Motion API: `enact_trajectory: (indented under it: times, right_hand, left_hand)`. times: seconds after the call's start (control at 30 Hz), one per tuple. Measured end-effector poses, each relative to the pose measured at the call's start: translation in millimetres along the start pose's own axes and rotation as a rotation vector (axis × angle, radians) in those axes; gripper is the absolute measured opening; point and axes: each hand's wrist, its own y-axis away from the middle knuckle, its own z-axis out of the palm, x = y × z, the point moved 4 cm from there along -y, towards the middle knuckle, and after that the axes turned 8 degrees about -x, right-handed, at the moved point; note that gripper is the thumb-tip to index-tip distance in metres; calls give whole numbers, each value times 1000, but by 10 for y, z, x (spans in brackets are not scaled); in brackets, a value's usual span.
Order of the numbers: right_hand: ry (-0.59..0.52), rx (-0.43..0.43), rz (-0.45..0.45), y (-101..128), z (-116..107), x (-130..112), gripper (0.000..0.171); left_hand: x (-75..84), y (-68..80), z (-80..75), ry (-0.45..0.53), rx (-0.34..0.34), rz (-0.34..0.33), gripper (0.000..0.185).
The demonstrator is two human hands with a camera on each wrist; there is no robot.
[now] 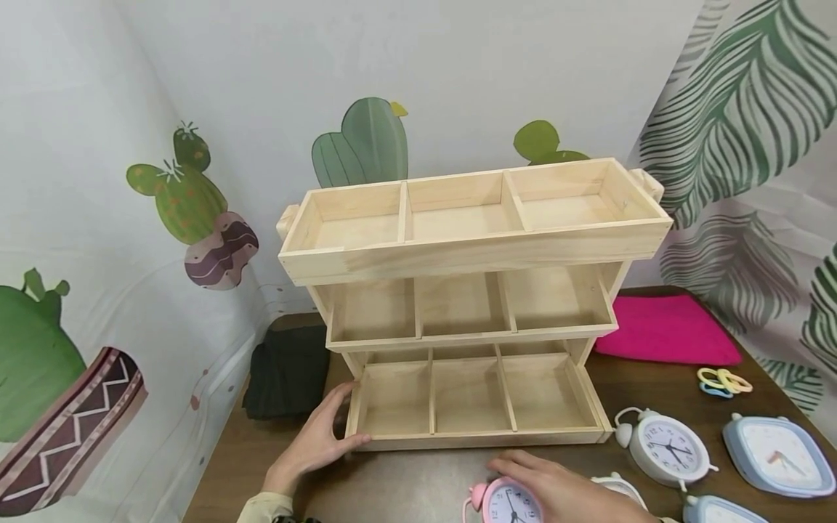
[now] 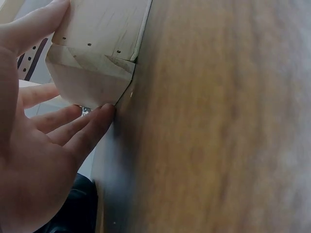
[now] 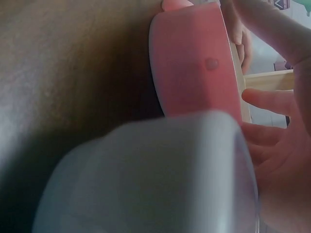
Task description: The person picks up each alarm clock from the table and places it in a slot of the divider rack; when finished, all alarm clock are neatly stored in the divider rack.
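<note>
A three-tier wooden organizer (image 1: 477,253) stands on the table, each tier split into three compartments. My left hand (image 1: 320,436) rests at the left front corner of its bottom tray (image 1: 471,441), thumb at the front and fingers along the side. In the left wrist view, its fingertips touch the wooden end piece (image 2: 92,80). My right hand (image 1: 556,483) is beside a pink alarm clock (image 1: 513,506), fingers extended over its far side. The right wrist view shows the pink clock (image 3: 197,63) in front of the spread fingers; whether they touch it, I cannot tell.
Right of the organizer are a white round alarm clock (image 1: 670,449), a blue square clock (image 1: 778,456) and another blue clock (image 1: 719,511). Colored rings (image 1: 724,381) and a pink cloth (image 1: 667,330) lie behind them. A black cloth (image 1: 288,370) lies at left.
</note>
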Motion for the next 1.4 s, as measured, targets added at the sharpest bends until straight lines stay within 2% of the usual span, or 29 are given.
enact_trajectory:
  times: [0.17,0.5,0.8,1.03,1.23,1.4]
  right_hand:
    - [43,33,-88,-53,37,-7,71]
    - [103,147,-199,-72,62,-3,58]
    - [44,131,-207,-82,68,6,53]
    - [82,143,-208,-81,78,10,54]
    - [51,126,-197,-82,85,4,53]
    - [66,130,-202,-85,77,-4,53]
  left_hand:
    - [-13,8,3,-7,3,-10,93]
    - [7,19,-10,20,-20,-63,94]
    - [-19,33,-9,-7,-18,-71,94]
    - [-35,20,0,18,-15,-60,95]
    - [-42,13,-2,-8,-17,-66,95]
    - [-46,7,4,16,-27,-63,95]
